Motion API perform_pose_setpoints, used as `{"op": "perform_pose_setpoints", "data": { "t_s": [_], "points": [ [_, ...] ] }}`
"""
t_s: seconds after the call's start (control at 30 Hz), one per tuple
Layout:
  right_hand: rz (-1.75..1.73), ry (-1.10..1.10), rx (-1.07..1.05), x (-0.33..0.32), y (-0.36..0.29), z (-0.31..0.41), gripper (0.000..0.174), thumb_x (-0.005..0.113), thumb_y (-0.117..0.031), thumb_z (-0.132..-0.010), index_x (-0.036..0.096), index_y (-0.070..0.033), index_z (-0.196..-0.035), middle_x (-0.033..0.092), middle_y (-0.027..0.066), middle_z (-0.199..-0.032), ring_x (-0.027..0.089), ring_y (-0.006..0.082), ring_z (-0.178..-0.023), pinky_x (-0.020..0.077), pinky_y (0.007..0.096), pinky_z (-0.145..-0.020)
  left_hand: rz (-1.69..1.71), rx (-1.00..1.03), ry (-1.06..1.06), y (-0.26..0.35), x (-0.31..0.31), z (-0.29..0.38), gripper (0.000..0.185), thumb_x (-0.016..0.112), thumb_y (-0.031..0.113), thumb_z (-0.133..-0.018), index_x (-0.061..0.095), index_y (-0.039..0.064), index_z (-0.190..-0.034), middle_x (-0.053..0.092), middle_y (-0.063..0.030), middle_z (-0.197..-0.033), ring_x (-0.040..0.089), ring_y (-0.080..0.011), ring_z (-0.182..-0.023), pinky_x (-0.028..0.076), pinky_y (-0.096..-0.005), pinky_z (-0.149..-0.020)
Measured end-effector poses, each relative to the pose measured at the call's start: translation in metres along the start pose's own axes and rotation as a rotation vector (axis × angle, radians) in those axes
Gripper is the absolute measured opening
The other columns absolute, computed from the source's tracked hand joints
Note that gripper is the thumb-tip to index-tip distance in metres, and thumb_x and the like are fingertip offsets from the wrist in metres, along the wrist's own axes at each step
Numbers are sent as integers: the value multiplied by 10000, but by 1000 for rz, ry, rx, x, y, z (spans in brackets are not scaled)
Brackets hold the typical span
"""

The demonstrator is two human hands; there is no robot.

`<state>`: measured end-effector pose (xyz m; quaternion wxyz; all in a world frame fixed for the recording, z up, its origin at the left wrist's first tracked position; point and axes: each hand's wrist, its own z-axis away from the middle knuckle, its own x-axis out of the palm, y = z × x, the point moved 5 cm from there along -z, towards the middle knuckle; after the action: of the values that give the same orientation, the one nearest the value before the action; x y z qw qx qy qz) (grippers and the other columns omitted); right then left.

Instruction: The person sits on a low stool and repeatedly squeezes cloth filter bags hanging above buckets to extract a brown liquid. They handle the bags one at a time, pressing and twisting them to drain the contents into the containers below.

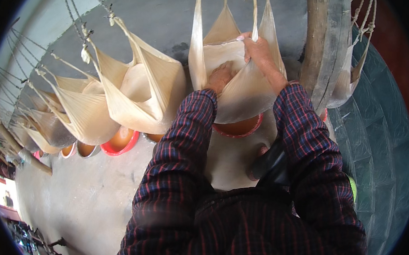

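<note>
A pale cloth sling (246, 91), hung by its gathered corners, holds a cream-coloured mass (227, 54) and hangs over a red-rimmed basin (240, 127) of orange-brown liquid. My left hand (221, 76) reaches inside it, the back of the hand up, against the pale mass; its fingertips are partly hard to make out. Higher and to the right, my right hand (258, 49) grips the sling's cloth near a gathered corner, with the thumb and fingers at the upper edge. The cloth sags wet and rounded below both wrists.
More cloth slings (161, 89) hang by ropes in a row at the left, above a red basin (120, 144) and metal bowls (87, 149) of liquid. A wooden post (315, 43) stands right of my right arm. Green sheeting (378, 139) covers the floor at the far right.
</note>
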<state>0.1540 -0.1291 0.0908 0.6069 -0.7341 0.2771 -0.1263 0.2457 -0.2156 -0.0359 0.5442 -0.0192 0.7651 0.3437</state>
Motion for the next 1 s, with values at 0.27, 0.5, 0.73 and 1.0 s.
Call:
{"op": "perform_pose_setpoints", "data": {
  "t_s": [0.27,0.5,0.73,1.0],
  "points": [
    [-33,-6,-42,-7,8,-4,170,499,-157,-889,589,-22,-941,457,-5,-532,449,95,-422,380,250,-440,1919,-8,186,26,-66,70,607,217,381,-992,253,-76,-1389,341,-274,-1410,351,-363,-1317,254,-444,-1120],
    [-49,13,-19,-9,10,-7,208,521,-175,-865,601,-28,-989,484,5,-534,484,105,-460,394,250,-475,1948,189,134,32,-85,119,617,269,415,-985,282,-53,-1388,348,-265,-1408,377,-362,-1296,291,-447,-1092],
    [144,30,-98,-5,-1,-6,250,506,-209,-875,639,-81,-1044,496,0,-533,514,108,-505,403,244,-557,1614,-347,756,-65,-43,141,474,320,370,-990,453,23,-1284,613,-184,-1105,622,-237,-936,500,-327,-822],
    [151,254,-186,5,-4,-17,243,521,-218,-889,599,-12,-991,500,12,-538,535,118,-533,398,245,-517,1422,-603,805,-103,5,135,319,405,250,-977,573,26,-1131,669,-107,-891,634,-165,-729,506,-265,-668]
  ]
}}
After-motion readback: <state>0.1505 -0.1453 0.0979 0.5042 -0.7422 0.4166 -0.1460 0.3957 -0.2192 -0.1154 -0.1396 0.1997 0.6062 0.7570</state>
